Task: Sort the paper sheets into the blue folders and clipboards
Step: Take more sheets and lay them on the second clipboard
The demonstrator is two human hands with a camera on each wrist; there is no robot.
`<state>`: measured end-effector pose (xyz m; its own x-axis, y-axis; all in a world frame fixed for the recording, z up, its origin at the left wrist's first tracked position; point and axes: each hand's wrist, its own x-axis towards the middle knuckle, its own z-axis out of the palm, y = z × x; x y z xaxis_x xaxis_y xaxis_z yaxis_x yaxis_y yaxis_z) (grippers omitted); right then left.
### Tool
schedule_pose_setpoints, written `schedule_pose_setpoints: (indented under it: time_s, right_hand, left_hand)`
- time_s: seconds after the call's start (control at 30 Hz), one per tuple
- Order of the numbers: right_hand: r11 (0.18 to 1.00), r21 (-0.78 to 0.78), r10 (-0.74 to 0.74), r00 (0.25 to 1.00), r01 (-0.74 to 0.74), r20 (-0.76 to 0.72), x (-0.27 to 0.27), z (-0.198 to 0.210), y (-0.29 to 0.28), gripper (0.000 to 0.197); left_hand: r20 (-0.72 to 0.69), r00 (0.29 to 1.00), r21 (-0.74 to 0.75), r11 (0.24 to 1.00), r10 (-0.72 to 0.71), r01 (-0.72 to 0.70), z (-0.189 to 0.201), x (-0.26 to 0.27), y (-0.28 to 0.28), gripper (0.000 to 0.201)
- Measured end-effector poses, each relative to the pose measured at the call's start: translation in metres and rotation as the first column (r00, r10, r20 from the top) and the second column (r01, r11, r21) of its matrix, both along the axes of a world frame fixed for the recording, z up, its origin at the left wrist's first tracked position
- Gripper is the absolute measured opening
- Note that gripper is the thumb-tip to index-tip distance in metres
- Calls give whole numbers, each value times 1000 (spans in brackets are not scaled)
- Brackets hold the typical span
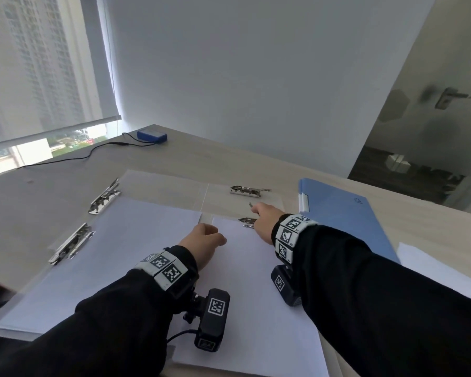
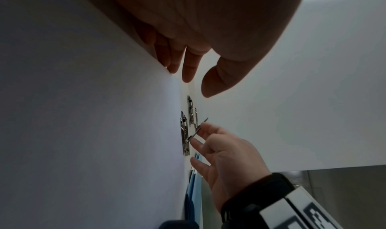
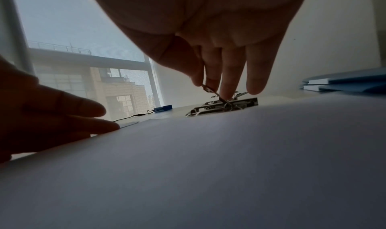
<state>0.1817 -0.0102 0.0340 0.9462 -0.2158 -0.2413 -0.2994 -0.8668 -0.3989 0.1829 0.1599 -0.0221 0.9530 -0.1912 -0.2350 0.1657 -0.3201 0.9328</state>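
— What is happening at twelve o'clock?
— The right hand (image 1: 264,219) is pinching the clip lever (image 3: 211,90); the left hand (image 1: 204,240), fingers loosely apart, is steadying the paper sheet (image 1: 256,295).
— Handling?
— Probably light, floppy, slippery; best taken by its edges.

On the tabletop (image 1: 207,156), two paper sheets lie side by side in the lower half of the head view: the left sheet (image 1: 106,257) and the right sheet (image 1: 250,308). Two clips (image 1: 104,196) sit at the left sheet's left edge. A folder (image 1: 346,213) lies right of centre. A small box (image 1: 151,136) rests behind, upper left.
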Motion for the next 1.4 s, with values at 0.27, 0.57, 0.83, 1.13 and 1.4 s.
schedule_pose_setpoints:
  time_s: [0.27, 0.57, 0.83, 1.13, 1.4]
  right_hand:
    - [969, -199, 111, 980, -143, -166, 15, 5, 7, 61]
    - [846, -406, 186, 905, -345, -382, 21, 3, 14, 71]
    - [851, -388, 231, 916, -353, -327, 24, -9, 4, 77]
    - [918, 383, -152, 984, 107, 91, -24, -12, -48, 46]
    - [409, 863, -528, 848, 297, -41, -142, -31, -98, 18]
  left_hand:
    - [0, 1000, 12, 1000, -13, 13, 1, 2, 2, 43]
    - [-2, 999, 31, 999, -38, 38, 1, 3, 2, 46]
    - [5, 999, 50, 998, -33, 33, 2, 4, 0, 45]
    - [11, 1000, 114, 993, -26, 25, 4, 1, -3, 46]
    - [47, 999, 163, 986, -24, 16, 3, -2, -4, 43]
